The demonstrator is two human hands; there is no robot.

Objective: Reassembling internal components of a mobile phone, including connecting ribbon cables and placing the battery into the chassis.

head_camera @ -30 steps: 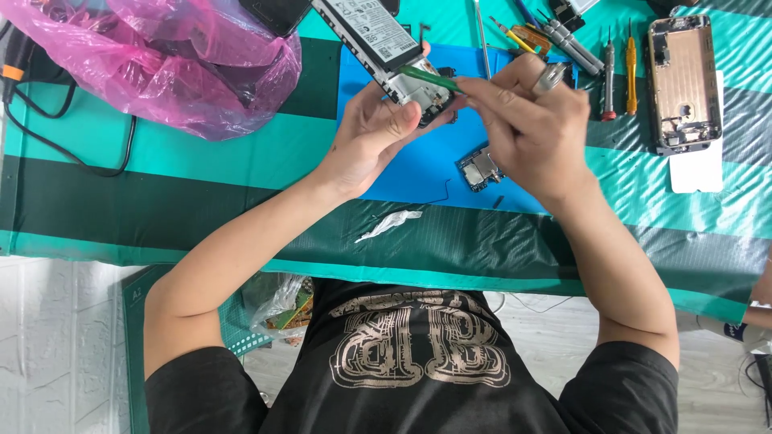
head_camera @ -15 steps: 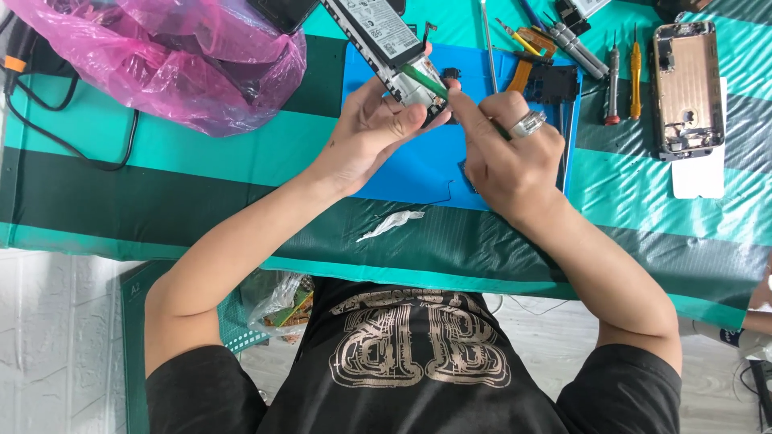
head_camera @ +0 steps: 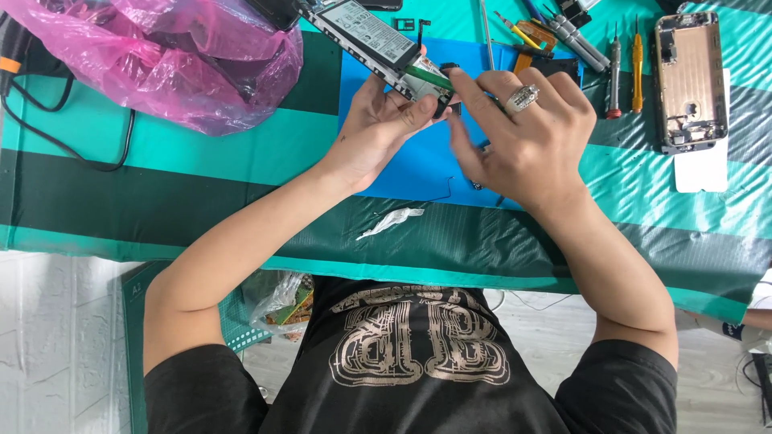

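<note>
My left hand [head_camera: 384, 128] grips the near end of an opened phone [head_camera: 371, 42] with its battery and green circuit board showing, held tilted over a blue work mat [head_camera: 402, 173]. My right hand [head_camera: 523, 133], with a ring on one finger, rests over the mat with its index finger touching the phone's near end by a small black part [head_camera: 449, 67]. Whether it holds a tool is hidden.
A pink plastic bag [head_camera: 161, 56] lies at the far left with black cables beside it. Screwdrivers and tweezers [head_camera: 623, 60] lie at the far right beside a second opened phone shell [head_camera: 691, 80]. A crumpled clear scrap [head_camera: 390, 221] lies on the striped green tablecloth [head_camera: 241, 161].
My right hand has slid down and left over the mat, covering the small part that lay there, and its finger now touches the phone's end. The left hand keeps its hold.
</note>
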